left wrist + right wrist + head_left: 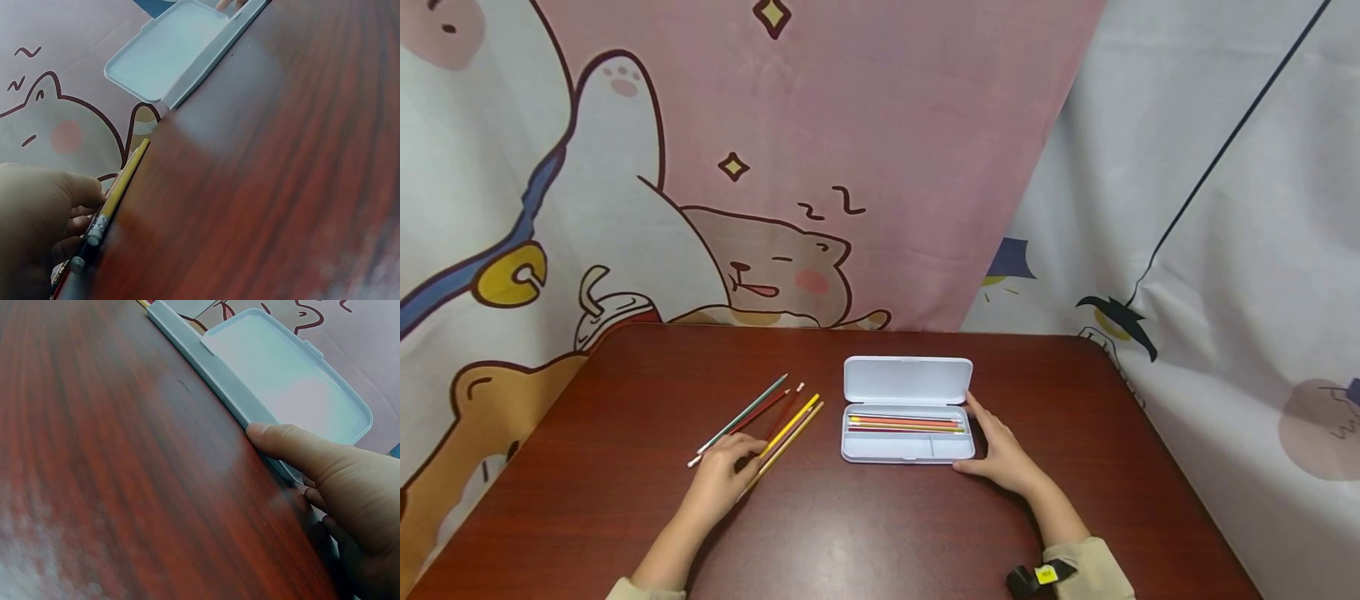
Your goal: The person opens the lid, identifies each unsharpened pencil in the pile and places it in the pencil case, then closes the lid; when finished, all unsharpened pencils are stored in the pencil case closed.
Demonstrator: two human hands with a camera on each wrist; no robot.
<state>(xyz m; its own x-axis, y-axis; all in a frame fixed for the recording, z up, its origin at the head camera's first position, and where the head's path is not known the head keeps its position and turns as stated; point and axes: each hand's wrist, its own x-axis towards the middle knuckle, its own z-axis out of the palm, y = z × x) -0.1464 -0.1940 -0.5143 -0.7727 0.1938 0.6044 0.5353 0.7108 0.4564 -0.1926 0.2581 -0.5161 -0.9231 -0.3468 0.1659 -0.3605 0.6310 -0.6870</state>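
On the left of the table, my left hand (724,473) is at a spread of pencils with its fingers curled. Its thumb and fingertips pinch at a dark red pencil (785,412); which pencils they bear on is partly hidden. Beside them lies a yellow pencil (792,423), its metal eraser end showing in the left wrist view. A gold-coloured pencil (797,433) lies alongside. My right hand (1003,450) grips the right end of an open white pencil case (883,450), thumb (265,434) on its front edge, fingers behind. Several pencils (906,423) lie in its back compartment.
A teal pencil (745,412) and another red pencil (767,404) lie left of the left hand. The case lid (907,380) stands raised at the back. Behind the brown table (850,533) hangs a printed curtain (910,167).
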